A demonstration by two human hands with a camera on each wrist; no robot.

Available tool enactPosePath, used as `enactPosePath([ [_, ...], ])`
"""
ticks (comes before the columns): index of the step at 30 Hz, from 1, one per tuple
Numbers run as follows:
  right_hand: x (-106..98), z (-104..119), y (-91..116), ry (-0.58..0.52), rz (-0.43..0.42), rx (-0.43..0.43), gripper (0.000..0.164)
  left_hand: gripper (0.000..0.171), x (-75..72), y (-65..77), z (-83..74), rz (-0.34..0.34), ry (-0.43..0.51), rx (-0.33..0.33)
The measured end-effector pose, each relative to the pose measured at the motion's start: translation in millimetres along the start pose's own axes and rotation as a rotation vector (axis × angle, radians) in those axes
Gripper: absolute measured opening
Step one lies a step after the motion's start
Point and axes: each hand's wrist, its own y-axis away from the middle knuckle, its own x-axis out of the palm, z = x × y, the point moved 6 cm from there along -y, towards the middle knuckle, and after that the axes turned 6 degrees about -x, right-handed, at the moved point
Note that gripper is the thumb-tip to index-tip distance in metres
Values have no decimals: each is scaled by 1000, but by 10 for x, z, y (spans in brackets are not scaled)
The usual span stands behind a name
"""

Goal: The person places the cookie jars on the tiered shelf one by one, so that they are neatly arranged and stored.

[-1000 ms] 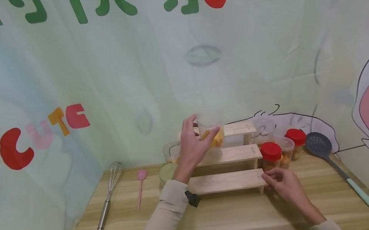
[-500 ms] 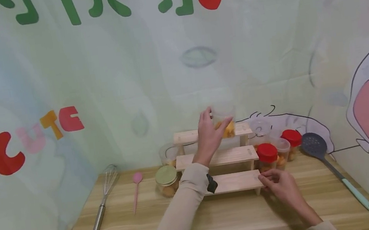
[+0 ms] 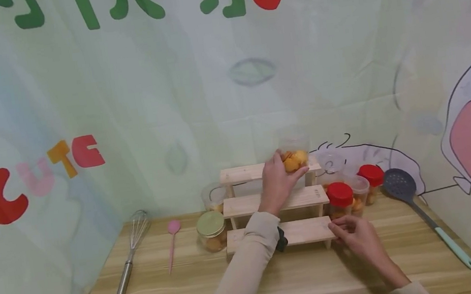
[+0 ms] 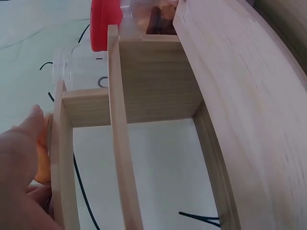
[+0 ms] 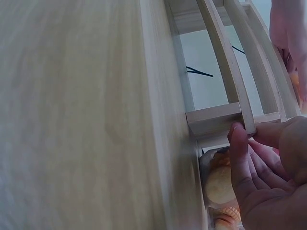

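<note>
A clear jar of orange-yellow snacks (image 3: 295,160) is at the right part of the top step of a three-tier wooden stand (image 3: 245,206). My left hand (image 3: 275,184) holds the jar low down, thumb in front and fingers at its left side. Whether the jar's base touches the board is hidden by the hand. At the lowest step's right end, my right hand (image 3: 359,237) pinches the board's corner between thumb and finger, as the right wrist view shows with the hand (image 5: 268,182) close up.
Right of the stand are red-lidded jars (image 3: 340,195) and clear jars (image 3: 359,193), then a slotted skimmer (image 3: 401,185). On the left stand a green-lidded jar (image 3: 211,229) and a clear jar (image 3: 213,199). Farther left lie a pink spoon (image 3: 173,228) and a whisk (image 3: 131,267).
My left hand has carried the jar rightward along the top step and lowered it slightly. The green-lidded jar came into fuller view. My right hand has stayed at the board's corner.
</note>
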Motion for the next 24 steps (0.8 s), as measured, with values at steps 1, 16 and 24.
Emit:
enactPosePath([
  [1, -3, 1, -3, 1, -2, -1, 29, 84, 21, 0, -15, -8, -31, -3],
  [16, 22, -7, -9, -17, -5, 6, 26, 91, 190, -28, -91, -13, -245, -67],
  [24, 17, -15, -24, -31, 4, 4, 29, 91, 208, -26, -108, 14, -276, -62],
])
